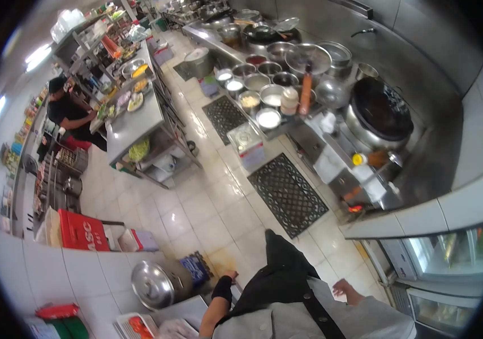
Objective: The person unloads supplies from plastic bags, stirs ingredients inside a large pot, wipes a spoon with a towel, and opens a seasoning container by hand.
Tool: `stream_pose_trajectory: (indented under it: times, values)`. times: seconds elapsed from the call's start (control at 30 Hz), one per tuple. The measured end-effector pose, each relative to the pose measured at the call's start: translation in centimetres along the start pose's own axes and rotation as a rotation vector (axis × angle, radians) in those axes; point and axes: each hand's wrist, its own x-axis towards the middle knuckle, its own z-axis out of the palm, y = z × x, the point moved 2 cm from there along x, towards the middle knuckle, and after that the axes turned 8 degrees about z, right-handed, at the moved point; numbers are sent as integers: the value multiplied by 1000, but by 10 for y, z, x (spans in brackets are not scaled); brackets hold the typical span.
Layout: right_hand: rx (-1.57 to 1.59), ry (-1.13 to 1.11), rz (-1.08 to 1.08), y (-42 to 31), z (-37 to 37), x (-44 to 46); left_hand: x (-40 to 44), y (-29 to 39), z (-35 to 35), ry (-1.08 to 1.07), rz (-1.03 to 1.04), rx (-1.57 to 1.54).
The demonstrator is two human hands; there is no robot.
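Observation:
My left hand (pixel 230 276) hangs low beside the dark apron, its fingers curled; whether anything is in it is too small to tell. Near it are a blue crate (pixel 195 270) and a large lidded metal pot (pixel 154 284). On the other side of the apron is my right hand (pixel 341 288), held in front of the grey shirt with its fingers apart and nothing in them. Neither hand touches the stove counter ahead, where a black wok (pixel 381 108) sits at the right.
A black floor mat (pixel 288 194) lies ahead on the tiles. Several pots and a red bottle (pixel 306 93) line the counter. A co-worker (pixel 69 113) stands by the steel table (pixel 134 127) at the left. A glass-door fridge (pixel 456 254) is at the right.

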Motion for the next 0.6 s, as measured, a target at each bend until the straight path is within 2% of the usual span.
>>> stream_pose_trajectory:
  times: [0.07,0.1,0.13,0.2,0.23,0.27,0.3,0.33,0.37,0.4,0.43,0.5,0.6]
  values:
    - [-304,110,-176,-142,-13,12,9,43,-37,125,1,376]
    - [-500,282,-394,-233,-16,3,9,73,-58,161,2,453]
    - [-690,484,-614,-324,-10,-12,12,98,-80,197,11,464]
    - [-827,789,-958,-503,18,-73,14,149,-120,249,38,330]
    - [-903,861,-1008,-583,37,-124,17,168,-140,271,55,244]
    - [-684,844,-1143,-664,54,-143,20,187,-160,292,73,158]
    - [-573,753,-1316,-732,79,-201,17,212,-181,245,145,81]
    - [-439,649,-1339,-788,108,-267,29,232,-198,301,116,-134]
    - [-446,625,-1410,-840,133,-307,47,249,-215,353,83,-345]
    - [-438,590,-1638,-883,158,-343,67,265,-239,268,83,-379]
    - [-431,546,-1646,-919,182,-379,64,298,-253,276,205,-494]
    - [-438,459,-1632,-950,220,-438,55,378,-292,236,299,-513]
    - [-506,391,-1615,-991,253,-489,76,491,-356,244,433,-420]
